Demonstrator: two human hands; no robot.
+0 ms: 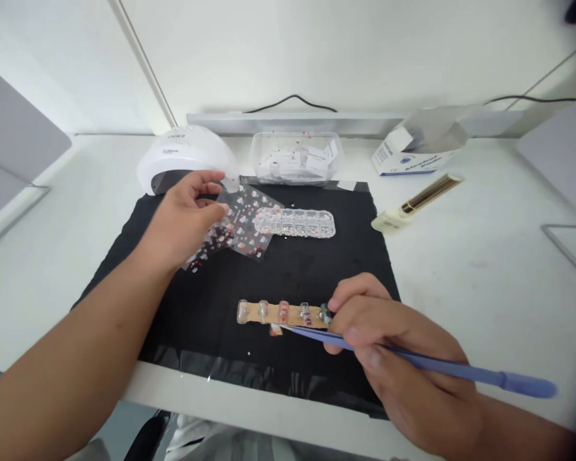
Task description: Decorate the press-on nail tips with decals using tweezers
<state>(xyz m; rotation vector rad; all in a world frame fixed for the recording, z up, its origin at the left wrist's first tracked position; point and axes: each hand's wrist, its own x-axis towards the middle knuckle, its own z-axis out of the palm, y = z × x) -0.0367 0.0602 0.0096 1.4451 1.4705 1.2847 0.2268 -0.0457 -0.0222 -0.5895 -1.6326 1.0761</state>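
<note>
My right hand [388, 346] is closed around a slim blue pen-like tool [441, 365] with a pale pointed tip; whether it is a brush or a picker I cannot tell. The tip is at the lower edge of a tan strip [271, 313] bearing several decorated false nails [283, 312]. Fingers of this hand rest at the strip's right end. Just below the strip lies a small white-and-orange piece [275, 330]. My left hand [192, 211] is closed, its thumb and curled fingers on a clear patterned sticker sheet [218, 235]. Another such sheet [249, 221] lies beside it.
A compartment case of gems [295, 223] sits on the black mat [196, 339]. Behind are a white nail lamp [187, 150], a clear plastic box [295, 157] and an open alcohol-pad carton [417, 150]. A cream-and-gold bottle [413, 205] lies at the right.
</note>
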